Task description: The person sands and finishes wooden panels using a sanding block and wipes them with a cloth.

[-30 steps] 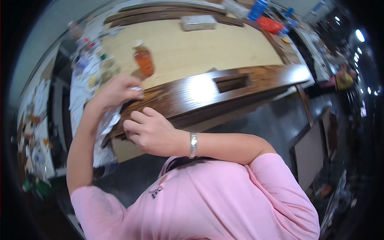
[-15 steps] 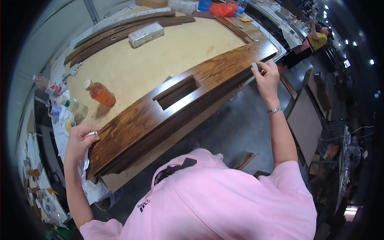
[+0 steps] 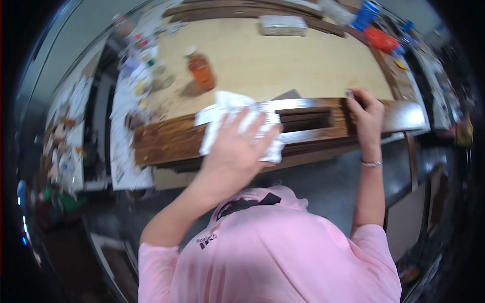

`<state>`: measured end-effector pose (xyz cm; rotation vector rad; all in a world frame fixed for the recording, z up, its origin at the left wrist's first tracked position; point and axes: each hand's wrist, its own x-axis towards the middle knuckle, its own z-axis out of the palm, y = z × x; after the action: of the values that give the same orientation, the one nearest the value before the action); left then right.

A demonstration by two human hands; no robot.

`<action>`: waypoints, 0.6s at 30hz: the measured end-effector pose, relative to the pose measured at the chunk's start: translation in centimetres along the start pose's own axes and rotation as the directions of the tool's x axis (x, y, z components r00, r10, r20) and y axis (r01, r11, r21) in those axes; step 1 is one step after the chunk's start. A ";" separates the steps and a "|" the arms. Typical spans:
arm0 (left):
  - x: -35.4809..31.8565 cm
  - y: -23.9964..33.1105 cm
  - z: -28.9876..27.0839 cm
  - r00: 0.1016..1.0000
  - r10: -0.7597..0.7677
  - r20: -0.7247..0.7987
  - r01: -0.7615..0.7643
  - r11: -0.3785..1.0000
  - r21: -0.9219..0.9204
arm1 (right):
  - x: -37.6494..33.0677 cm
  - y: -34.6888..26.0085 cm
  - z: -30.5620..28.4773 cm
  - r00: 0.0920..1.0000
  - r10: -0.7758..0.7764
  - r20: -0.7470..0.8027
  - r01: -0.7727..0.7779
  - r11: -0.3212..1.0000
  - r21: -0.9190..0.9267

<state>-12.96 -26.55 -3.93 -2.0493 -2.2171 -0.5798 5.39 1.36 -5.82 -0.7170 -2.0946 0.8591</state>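
A long brown stained wooden board [image 3: 169,139] with glossy patches lies along the near edge of the table, a rectangular cut-out [image 3: 308,120] right of its middle. My left hand [image 3: 235,146], slightly blurred, lies flat with spread fingers on a crumpled white cloth [image 3: 230,101]. The cloth rests on the board left of the cut-out. Right of the cut-out, my right hand [image 3: 369,113] is closed in a pinch over the board. Between its thumb and fingers sits a small pale piece [image 3: 348,93], too small to name.
Beyond the board stands a bottle of orange liquid [image 3: 202,73]. Farther back on the pale tabletop [image 3: 283,65] are a wrapped silvery block [image 3: 283,25] and dark wooden strips [image 3: 242,11]. Bottles and white paper [image 3: 124,146] line the left side; a red bag [image 3: 381,40] lies back right.
My left hand has moved from the board's left end toward its middle, now flat over a spread white cloth. My right hand has come inward over the board. The view has turned.
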 end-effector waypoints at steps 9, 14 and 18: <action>-16.4 -11.0 -10.3 0.247 -0.954 -0.171 0.909 0.289 -0.302 | 0.0 -0.6 0.2 0.993 0.110 0.033 -0.113 0.983 0.142; -11.6 -8.0 -8.4 0.667 -0.630 -0.397 0.558 0.776 -0.294 | -0.5 -1.0 0.7 0.999 -0.001 -0.041 0.000 1.000 -0.029; -3.6 -2.3 -4.8 0.998 -0.023 0.051 0.009 0.968 0.252 | -0.6 0.0 1.1 0.979 -0.109 -0.174 0.090 0.989 -0.115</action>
<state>-15.80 -31.58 -1.06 -1.9412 -2.2057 -0.2311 4.86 0.57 -6.56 -0.7115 -2.0067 0.6086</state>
